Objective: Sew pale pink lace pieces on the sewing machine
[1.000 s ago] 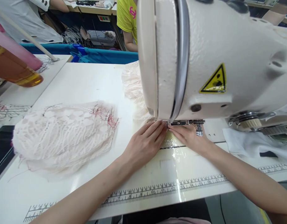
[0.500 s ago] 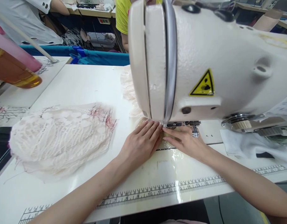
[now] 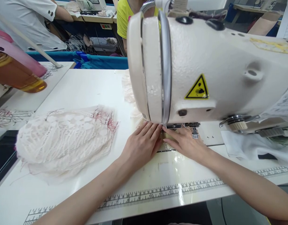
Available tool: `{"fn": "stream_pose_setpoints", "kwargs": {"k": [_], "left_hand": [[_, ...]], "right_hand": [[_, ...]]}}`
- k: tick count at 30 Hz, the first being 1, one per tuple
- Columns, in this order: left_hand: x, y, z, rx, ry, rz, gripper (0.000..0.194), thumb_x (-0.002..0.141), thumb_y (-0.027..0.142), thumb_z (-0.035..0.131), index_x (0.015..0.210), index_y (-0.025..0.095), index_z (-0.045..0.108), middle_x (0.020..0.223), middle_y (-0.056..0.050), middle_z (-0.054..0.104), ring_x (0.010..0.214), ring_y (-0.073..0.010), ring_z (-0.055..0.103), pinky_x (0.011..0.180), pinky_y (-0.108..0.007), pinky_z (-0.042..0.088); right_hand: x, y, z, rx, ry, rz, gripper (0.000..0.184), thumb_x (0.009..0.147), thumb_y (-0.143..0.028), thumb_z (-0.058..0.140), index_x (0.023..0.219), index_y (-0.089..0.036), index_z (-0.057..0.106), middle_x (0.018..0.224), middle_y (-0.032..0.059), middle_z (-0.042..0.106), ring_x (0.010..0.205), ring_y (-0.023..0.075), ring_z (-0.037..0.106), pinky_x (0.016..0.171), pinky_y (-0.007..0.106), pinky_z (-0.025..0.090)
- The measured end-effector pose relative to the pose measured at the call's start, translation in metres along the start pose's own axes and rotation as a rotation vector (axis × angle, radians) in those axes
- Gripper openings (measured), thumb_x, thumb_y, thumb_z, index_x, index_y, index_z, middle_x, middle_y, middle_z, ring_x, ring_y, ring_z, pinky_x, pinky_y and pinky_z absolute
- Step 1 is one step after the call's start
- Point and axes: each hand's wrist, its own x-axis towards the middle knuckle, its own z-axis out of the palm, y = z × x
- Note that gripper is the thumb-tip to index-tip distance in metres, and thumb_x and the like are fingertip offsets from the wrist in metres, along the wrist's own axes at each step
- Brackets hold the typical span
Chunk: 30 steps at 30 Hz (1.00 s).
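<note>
My left hand (image 3: pixel 141 144) lies flat beside the needle area of a white sewing machine (image 3: pixel 219 65), fingers stretched forward. Under and beyond its fingertips is pale pink sheer fabric (image 3: pixel 128 89), partly hidden by the machine head. To the right of the needle, my right hand (image 3: pixel 187 142) rests with its index finger and thumb extended and apart; the index tip nearly meets the left fingers. Its other fingers are partly covered by the metal presser parts (image 3: pixel 194 129). The machine head hides the needle and most of the fabric.
A pile of cream lace pieces (image 3: pixel 66 140) with red thread ends lies on the left of the white table (image 3: pixel 92 86). Bottles (image 3: pixel 19 73) stand at upper left. White cloth (image 3: pixel 242 145) lies at right; a printed ruler (image 3: pixel 158 195) runs along the front edge. Two people sit beyond.
The camera view has shifted slightly, so the surroundings sit a little differently in the picture. Both hands stay at the needle area in nearly the same pose.
</note>
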Motion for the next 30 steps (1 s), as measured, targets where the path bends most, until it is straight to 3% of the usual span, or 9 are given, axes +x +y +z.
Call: {"fn": "stream_pose_setpoints", "kwargs": {"k": [4,13,20,25,30], "left_hand": [[0.0,0.0,0.001,-0.007,-0.007,-0.021,0.031,0.094,0.027,0.046,0.112,0.009,0.064,0.12,-0.016,0.065,0.114,-0.0304,0.06,0.095,-0.046,0.051],[0.001,0.001,0.002,-0.015,-0.022,-0.056,0.033,0.094,0.027,0.045,0.114,0.008,0.063,0.121,-0.017,0.064,0.117,-0.0316,0.058,0.093,-0.046,0.052],[-0.001,0.002,0.006,0.016,0.011,-0.078,0.039,0.094,0.031,0.044,0.118,0.006,0.061,0.123,-0.017,0.063,0.123,-0.0318,0.053,0.102,-0.048,0.043],[-0.006,0.005,0.003,0.01,-0.039,-0.154,0.044,0.094,0.037,0.042,0.125,0.009,0.056,0.126,-0.014,0.061,0.127,-0.0306,0.048,0.105,-0.049,0.037],[0.007,-0.008,-0.002,-0.059,-0.115,-0.242,0.04,0.096,0.038,0.039,0.119,0.011,0.059,0.126,-0.013,0.06,0.123,-0.0293,0.048,0.097,-0.043,0.042]], "right_hand": [[-0.001,0.001,0.001,0.008,0.019,-0.008,0.037,0.098,-0.044,0.039,0.123,-0.026,0.06,0.089,0.0062,0.07,0.084,0.0231,0.064,0.089,0.045,0.044],[-0.002,0.004,0.006,0.138,0.163,0.132,0.016,0.094,-0.032,0.053,0.099,-0.027,0.067,0.084,-0.0035,0.074,0.068,0.0161,0.066,0.083,0.037,0.044],[0.005,0.011,-0.005,0.336,0.139,0.15,0.024,0.096,-0.031,0.044,0.088,-0.023,0.066,0.077,0.0024,0.07,0.075,0.0178,0.064,0.077,0.035,0.048],[0.001,0.015,0.001,0.446,0.111,0.34,0.024,0.091,-0.036,0.049,0.076,-0.022,0.061,0.069,0.0035,0.064,0.072,0.0223,0.062,0.073,0.037,0.049],[0.0,0.018,0.002,0.553,0.034,0.415,0.029,0.091,-0.037,0.043,0.071,-0.023,0.057,0.061,0.0014,0.058,0.062,0.0207,0.057,0.06,0.033,0.048]]}}
